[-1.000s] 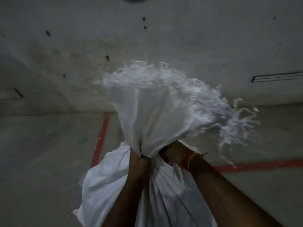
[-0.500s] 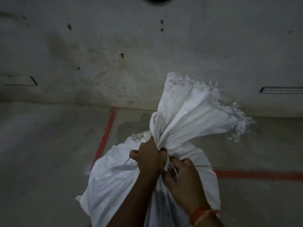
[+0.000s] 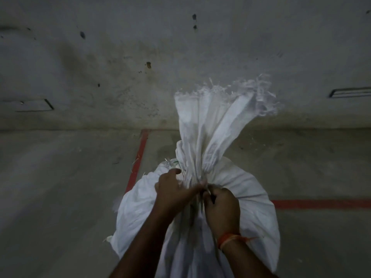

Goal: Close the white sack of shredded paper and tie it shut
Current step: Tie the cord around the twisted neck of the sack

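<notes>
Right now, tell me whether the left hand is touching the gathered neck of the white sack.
Touching. The head view shows the left hand pressed against the gathered neck of the white sack, its fingers wrapped into the bunched fabric with no gap.

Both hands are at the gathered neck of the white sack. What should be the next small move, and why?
Probably wind a tie around the neck and pull it tight. The white sack is already bunched, its frayed mouth standing up, with the left hand and right hand pinching the gather. No finished knot is visible; something thin shows between the fingers, but it is unclear.
</notes>
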`<state>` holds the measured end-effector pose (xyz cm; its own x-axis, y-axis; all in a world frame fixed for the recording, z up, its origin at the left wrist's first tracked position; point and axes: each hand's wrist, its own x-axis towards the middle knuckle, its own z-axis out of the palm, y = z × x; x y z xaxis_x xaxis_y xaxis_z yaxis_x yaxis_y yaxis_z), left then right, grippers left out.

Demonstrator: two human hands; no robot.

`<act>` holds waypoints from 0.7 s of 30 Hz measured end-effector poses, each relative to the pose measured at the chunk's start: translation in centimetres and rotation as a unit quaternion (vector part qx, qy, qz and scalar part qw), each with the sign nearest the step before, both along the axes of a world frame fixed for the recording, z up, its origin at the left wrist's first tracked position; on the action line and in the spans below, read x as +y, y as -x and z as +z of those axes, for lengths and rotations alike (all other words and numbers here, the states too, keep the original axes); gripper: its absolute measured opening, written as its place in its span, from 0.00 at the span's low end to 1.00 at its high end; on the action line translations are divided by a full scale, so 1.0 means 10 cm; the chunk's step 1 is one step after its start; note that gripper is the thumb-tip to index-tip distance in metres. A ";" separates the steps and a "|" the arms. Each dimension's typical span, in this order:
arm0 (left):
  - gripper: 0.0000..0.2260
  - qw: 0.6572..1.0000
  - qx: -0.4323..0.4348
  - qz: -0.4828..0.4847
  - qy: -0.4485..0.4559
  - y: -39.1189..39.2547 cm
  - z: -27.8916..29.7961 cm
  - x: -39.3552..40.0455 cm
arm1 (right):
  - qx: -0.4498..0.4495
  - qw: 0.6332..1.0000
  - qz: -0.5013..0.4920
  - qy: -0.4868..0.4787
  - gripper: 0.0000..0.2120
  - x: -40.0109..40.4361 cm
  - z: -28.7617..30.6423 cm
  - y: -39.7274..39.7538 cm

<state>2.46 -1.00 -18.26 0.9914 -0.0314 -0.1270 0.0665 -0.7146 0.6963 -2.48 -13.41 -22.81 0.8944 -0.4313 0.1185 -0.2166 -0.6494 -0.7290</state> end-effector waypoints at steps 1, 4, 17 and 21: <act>0.40 0.999 -0.024 -0.002 -0.021 0.04 -0.01 0.10 | 0.000 1.000 -0.009 -0.005 0.10 0.02 0.00 -0.01; 0.20 0.995 -0.072 -0.020 -0.063 0.22 -0.07 0.31 | -0.009 0.999 -0.031 -0.030 0.12 0.05 0.00 -0.03; 0.08 0.992 0.054 0.021 0.114 0.70 -0.34 -0.06 | 0.020 0.999 -0.008 -0.031 0.10 0.09 -0.01 0.06; 0.06 0.977 0.074 0.026 0.198 0.57 -0.40 -0.15 | 0.083 0.993 0.045 -0.071 0.15 0.07 0.09 0.15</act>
<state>-3.23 -2.51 -22.29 0.9646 -0.0581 -0.2573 0.2162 -0.3842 0.8976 -3.96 -12.74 -21.94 0.9322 -0.3508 -0.0892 -0.2867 -0.5648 -0.7738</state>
